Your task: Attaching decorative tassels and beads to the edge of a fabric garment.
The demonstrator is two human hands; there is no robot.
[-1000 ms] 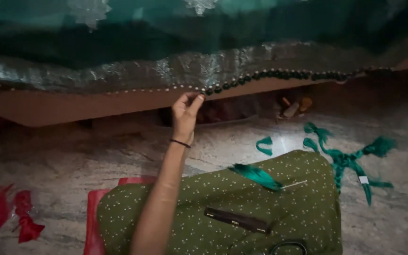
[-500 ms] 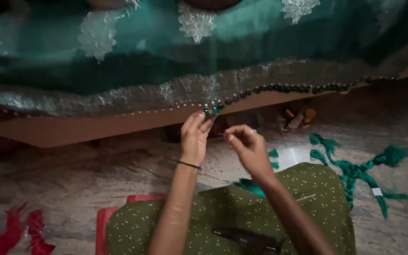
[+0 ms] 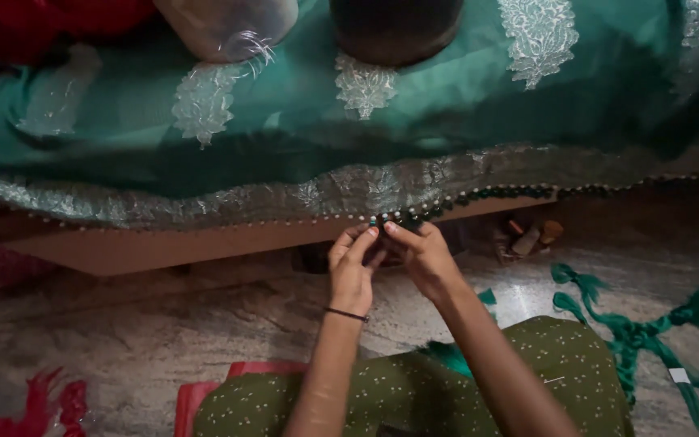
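Note:
A teal green cloth (image 3: 301, 137) with silver woven motifs hangs over the edge of a wooden platform (image 3: 163, 247). Its silver border (image 3: 228, 202) carries a row of small beads and dark green knotted tassels (image 3: 511, 193). My left hand (image 3: 353, 267) and my right hand (image 3: 418, 255) meet just under that edge. Both pinch a small green tassel (image 3: 378, 220) on the border with the fingertips. A thin dark band circles my left wrist.
Green thread bundles (image 3: 649, 332) lie on the stone floor (image 3: 123, 340) at the right, red thread bundles (image 3: 34, 405) at the lower left. My lap is covered in dotted olive fabric (image 3: 398, 396) over a red mat (image 3: 196, 400). Two containers (image 3: 309, 24) stand on the cloth.
My right hand came up from my lap and joined the left at the border. The view tilted upward, showing more of the cloth and the two containers.

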